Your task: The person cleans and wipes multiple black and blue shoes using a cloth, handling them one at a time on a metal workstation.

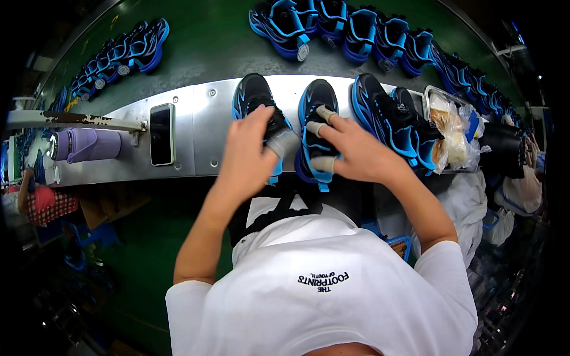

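Two black sneakers with blue trim lie in front of me on a metal ledge, toes pointing away. My left hand is on the left sneaker, its fingers bent over the laced upper and its wrapped thumb near the opening; motion blurs it slightly. On the right sneaker, my right hand has two wrapped fingertips on the upper and its wrapped thumb by the heel collar. My hands partly hide both sneakers' openings. Another pair of matching sneakers stands just right of my right hand.
The metal ledge carries a phone and a lilac bottle at left. At right is a metal tray with plastic-wrapped items. Beyond, a green surface holds rows of sneakers. Another person's checked garment shows far left.
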Available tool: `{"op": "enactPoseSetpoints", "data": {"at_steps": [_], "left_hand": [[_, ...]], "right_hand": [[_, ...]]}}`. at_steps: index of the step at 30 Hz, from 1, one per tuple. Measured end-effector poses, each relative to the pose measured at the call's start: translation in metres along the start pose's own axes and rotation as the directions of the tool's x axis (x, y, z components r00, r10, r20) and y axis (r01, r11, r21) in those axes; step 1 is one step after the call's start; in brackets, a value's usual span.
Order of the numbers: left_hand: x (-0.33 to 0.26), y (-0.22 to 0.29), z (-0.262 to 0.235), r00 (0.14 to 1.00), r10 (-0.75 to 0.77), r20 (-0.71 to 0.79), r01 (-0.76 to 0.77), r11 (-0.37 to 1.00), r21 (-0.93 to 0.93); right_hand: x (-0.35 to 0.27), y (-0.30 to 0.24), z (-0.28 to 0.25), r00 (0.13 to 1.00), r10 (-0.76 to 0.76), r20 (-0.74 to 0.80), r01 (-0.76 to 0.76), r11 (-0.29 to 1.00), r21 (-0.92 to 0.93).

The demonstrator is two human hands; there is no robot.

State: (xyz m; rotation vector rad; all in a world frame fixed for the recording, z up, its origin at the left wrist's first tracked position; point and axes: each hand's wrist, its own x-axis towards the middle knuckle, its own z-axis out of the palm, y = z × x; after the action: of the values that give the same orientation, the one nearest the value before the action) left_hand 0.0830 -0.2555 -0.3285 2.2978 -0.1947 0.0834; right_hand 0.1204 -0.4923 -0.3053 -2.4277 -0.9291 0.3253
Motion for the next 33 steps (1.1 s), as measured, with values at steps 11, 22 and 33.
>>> {"op": "enactPoseSetpoints", "data": {"at_steps": [11, 22, 33], "left_hand": [[0.031, -0.015, -0.002, 0.981, 0.117, 0.154, -0.150, 0.964, 0.219], [0.029, -0.025, -0.002, 0.949, 0.145, 0.281, -0.201, 0.963, 0.182], [0.033, -0.025, -0.004, 0.979, 0.054, 0.194, -0.038, 0.996, -0.086]], "right_hand": [[0.010, 0.002, 0.003, 0.949, 0.315, 0.020, -0.315, 0.948, 0.051], [0.019, 0.016, -0.007, 0.983, 0.182, 0.005, -0.179, 0.959, 0.221], [0.018, 0.021, -0.014, 0.983, 0.138, 0.122, -0.172, 0.925, 0.339]]}}
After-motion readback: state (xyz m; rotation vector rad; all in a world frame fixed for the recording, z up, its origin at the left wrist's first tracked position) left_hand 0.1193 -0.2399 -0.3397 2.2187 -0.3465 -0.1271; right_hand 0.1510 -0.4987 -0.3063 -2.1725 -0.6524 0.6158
